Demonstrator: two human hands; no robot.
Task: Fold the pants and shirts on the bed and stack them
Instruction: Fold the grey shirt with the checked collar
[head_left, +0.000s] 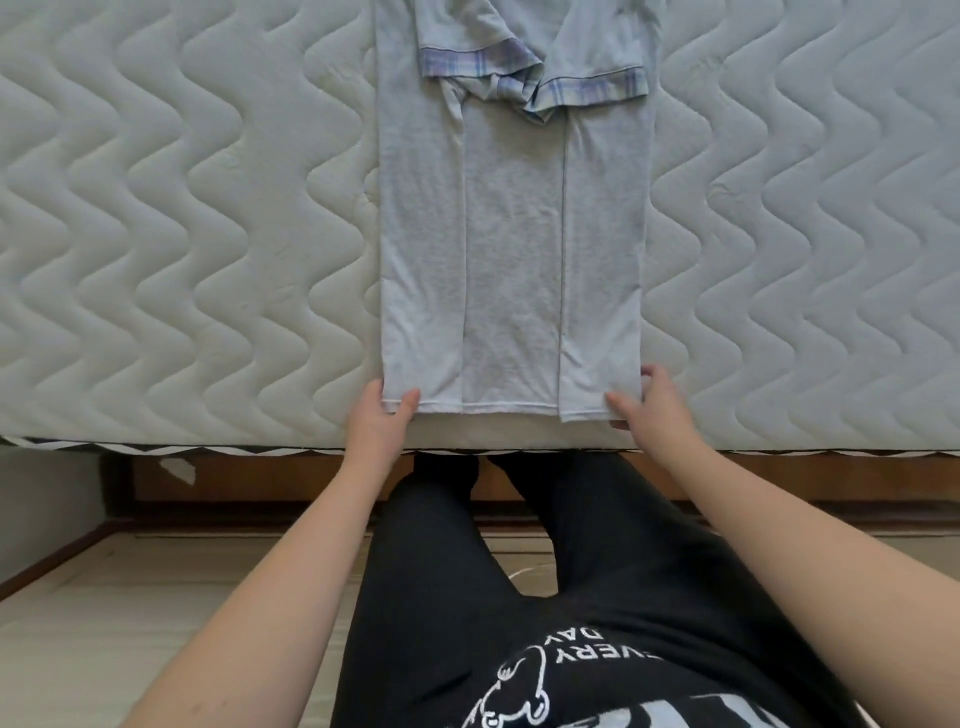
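A light grey shirt (511, 234) lies flat on the bed, both long sides folded in toward the middle. Its sleeves, trimmed with plaid cuffs (587, 88), are folded across the top. The hem runs along the mattress's near edge. My left hand (382, 421) pinches the hem's left corner, thumb on top of the cloth. My right hand (652, 402) pinches the hem's right corner the same way. The shirt's upper part runs out of view at the top.
The white quilted mattress (182, 234) stretches left and right of the shirt. Its near edge sits above a dark wooden bed frame (831, 478). Pale floor (130, 623) lies below, with my legs in black trousers pressed against the bed.
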